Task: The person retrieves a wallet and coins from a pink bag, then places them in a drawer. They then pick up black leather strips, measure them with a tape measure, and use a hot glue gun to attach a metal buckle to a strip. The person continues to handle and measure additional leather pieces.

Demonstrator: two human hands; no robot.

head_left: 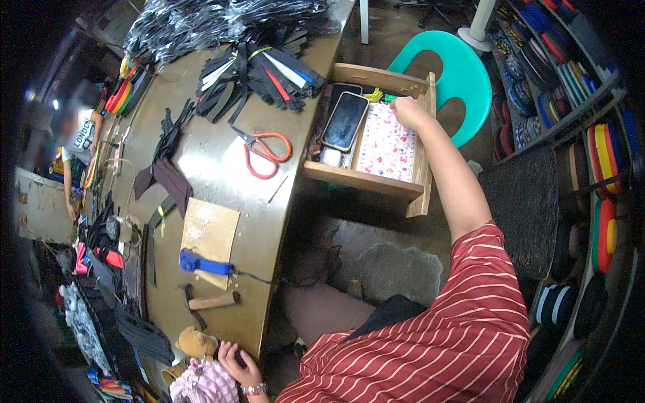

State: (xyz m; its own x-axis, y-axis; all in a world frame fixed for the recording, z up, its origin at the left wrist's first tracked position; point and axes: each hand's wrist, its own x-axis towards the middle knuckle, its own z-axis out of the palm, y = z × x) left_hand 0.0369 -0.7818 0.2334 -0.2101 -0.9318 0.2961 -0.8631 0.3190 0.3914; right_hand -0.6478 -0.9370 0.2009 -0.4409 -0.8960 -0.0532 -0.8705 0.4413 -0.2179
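Observation:
My right hand (409, 113) reaches into an open wooden drawer (363, 180), its fingers closed at the upper end of a white booklet-like item with a pink floral print (388, 149). What they pinch, if anything, is hidden. Left of the print lies a dark-screened smartphone (345, 121), with a small white case (331, 157) below it. Yellow (374, 95) and green bits (390, 98) show close to my fingertips. Down at the table edge, my left hand (240, 366) rests with fingers apart, beside a pink ruffled cloth (205, 381) and a tan plush toy (196, 342).
On the table (248, 221) are orange-handled scissors (263, 149), a hammer (209, 301), a blue tool (203, 262) on a tan board (209, 230), and bundles of dark straps (262, 74). A turquoise chair (470, 80) stands behind the drawer. Webbing rolls (601, 158) fill shelves rightward. Another person (82, 131) is far left.

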